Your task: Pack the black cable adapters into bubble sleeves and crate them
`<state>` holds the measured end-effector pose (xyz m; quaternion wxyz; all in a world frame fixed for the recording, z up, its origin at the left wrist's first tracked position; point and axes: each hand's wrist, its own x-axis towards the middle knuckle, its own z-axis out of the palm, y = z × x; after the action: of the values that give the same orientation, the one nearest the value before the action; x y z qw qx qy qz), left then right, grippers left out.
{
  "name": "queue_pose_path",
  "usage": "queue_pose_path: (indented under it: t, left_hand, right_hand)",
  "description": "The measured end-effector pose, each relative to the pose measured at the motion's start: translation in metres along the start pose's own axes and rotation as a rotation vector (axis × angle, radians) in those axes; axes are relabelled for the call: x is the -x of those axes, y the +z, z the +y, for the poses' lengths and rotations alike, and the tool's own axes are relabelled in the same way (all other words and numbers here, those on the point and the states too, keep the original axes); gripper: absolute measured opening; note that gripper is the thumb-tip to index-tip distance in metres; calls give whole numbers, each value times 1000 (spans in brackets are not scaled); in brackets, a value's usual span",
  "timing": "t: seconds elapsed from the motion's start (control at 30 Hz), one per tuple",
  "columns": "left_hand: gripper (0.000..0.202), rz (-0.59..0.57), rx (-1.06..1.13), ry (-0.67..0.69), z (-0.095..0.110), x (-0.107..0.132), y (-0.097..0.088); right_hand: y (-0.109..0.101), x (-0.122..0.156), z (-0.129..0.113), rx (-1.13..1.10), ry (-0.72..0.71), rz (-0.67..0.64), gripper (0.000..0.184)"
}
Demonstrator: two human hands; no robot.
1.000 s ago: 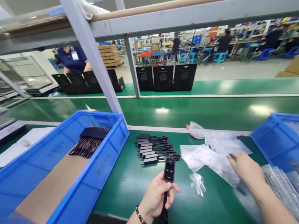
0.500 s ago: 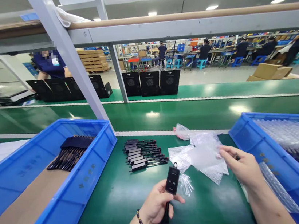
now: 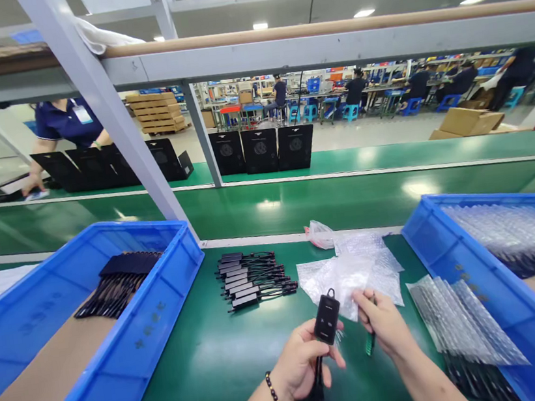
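Observation:
Upright in my left hand [image 3: 301, 362] is a black controller box [image 3: 327, 319] with small white markings, a loop on its top end and black cable hanging below the fingers. My right hand [image 3: 385, 322] is closed, with thumb and finger pinching the edge of a translucent bubble bag [image 3: 356, 273]. A thin green-ended object [image 3: 370, 343] sticks out below that palm; its kind is unclear. More bubble bags [image 3: 390, 281] lie spread beneath. Left of them, several black boxes with short cables [image 3: 244, 286] form a row on the green bench [image 3: 195, 361].
Blue bins stand at left [image 3: 153, 327] and right [image 3: 430, 238]; the right one holds bubble-wrapped pieces [image 3: 523, 236]. Wrapped units [image 3: 454, 314] lean beside it. Black panels [image 3: 261, 151] line the back ledge. A grey post [image 3: 108, 110] rises behind the left bin. A co-worker [image 3: 68, 128] stands beyond.
My right hand has moved left with the bubble bag's edge, closer to the controller box. My left hand has shifted slightly right. The view has turned, showing wrapped units beside the right bin.

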<state>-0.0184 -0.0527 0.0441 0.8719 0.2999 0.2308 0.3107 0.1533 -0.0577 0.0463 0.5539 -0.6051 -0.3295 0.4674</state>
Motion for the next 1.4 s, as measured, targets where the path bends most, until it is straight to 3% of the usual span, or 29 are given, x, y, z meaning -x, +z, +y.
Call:
queue_pose_path:
  t: [0.1, 0.2, 0.27, 0.37, 0.47, 0.57, 0.63, 0.8, 0.97, 1.13, 1.27, 1.33, 1.4]
  left_hand:
    - [19, -142, 16, -80, -4, 1, -5]
    - [17, -221, 48, -112, -10, -2, -10]
    - [23, -230, 49, -101, -14, -5, -13]
    - [51, -212, 22, -78, -16, -8, -14]
    - [70, -193, -7, -73, -14, -9, -13]
    - [65, -164, -15, -44, -14, -10, -12]
    - [53, -130, -17, -33, -15, -11, -11]
    - [36, -38, -58, -30, -16, -11, -8]
    - [55, -66, -138, -5, -18, -6, -9]
    - [56, -27, -18, -52, -25, -6, -9]
    - [58, -131, 86, -135, -23, -8, -3]
    - [47, -142, 113, -158, -21, -12, 3]
    - [34, -77, 107, -148, -22, -18, 10]
  right_hand:
    - [-6, -10, -4, -111, -75, 176, 50]
    - [-9, -13, -5, -120, -112, 172, 48]
    - [-10, -10, -4, -21, -93, 27, 46]
    - [-11, -3, -5, 182, -48, -225, 45]
    - [-12, 2, -11, 324, -77, -355, 45]
    - [-12, 5, -20, 414, -131, -585, 41]
    - [-11, 6, -22, 428, -146, -671, 39]
    - [-5, 6, -17, 415, -158, -505, 40]
    - [-12, 4, -23, 400, -177, -341, 40]
    - [-16, 10, -32, 465, -146, -553, 33]
    - [-18, 18, -31, 420, -126, -550, 29]
    - [-18, 23, -29, 425, -120, -592, 28]
    - [-19, 29, -26, 471, -144, -604, 26]
